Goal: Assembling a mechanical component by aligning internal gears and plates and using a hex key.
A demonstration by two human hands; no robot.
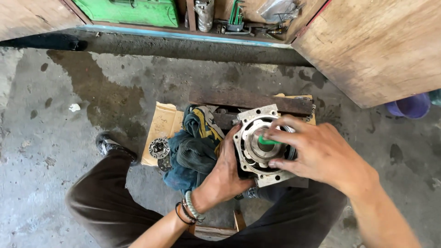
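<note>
Fingertips point(275, 137) of the right hand point(321, 154) pinch a green seal point(265, 140) at the housing's point(259, 146) bore, centring it; the left hand point(227, 172) clamps the housing's side to steady it on the rag point(190, 154).

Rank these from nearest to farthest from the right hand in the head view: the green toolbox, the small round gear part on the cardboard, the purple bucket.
From the right hand:
1. Purple bucket, at the right edge, under the wooden panel.
2. Small round gear part, left, on the cardboard past the rag.
3. Green toolbox, top left, on the shelf.

Dark brown trousers point(105, 206), beaded bracelets point(189, 209) (left wrist), black shoe point(108, 144)
</note>
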